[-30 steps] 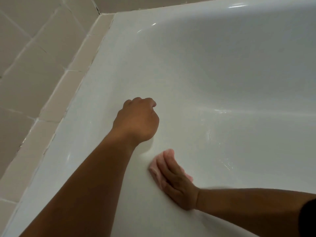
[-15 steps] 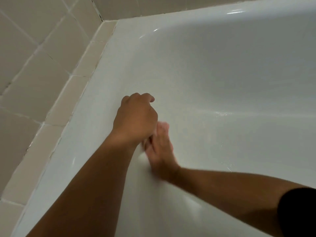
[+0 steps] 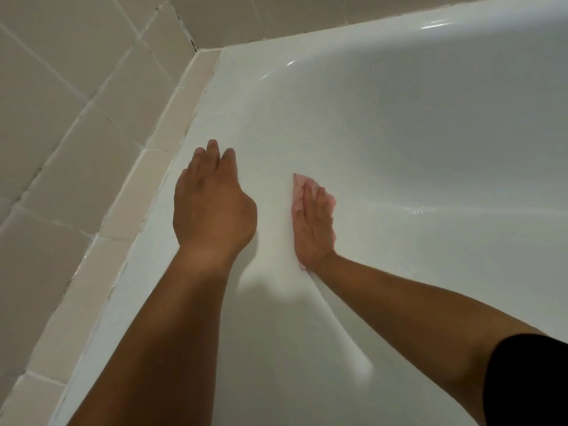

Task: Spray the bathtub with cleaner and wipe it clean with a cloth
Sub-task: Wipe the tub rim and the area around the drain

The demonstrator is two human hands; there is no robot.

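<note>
Pink cloth (image 3: 297, 192) under flat, straight-fingered right hand (image 3: 315, 229) on bathtub (image 3: 399, 133); left hand (image 3: 212, 207) outspread just beside.

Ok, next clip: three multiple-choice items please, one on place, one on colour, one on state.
1. Where is the cloth? A) under the right hand, against the bathtub B) on the floor C) draped over a tap
2. What colour is the cloth? A) blue B) pink C) green
3. The left hand is: A) gripping a spray bottle B) clenched in a fist C) open, holding nothing
1 A: its edges show around the flat right hand. 2 B: those edges are pink. 3 C: fingers extended, nothing in them.
</note>
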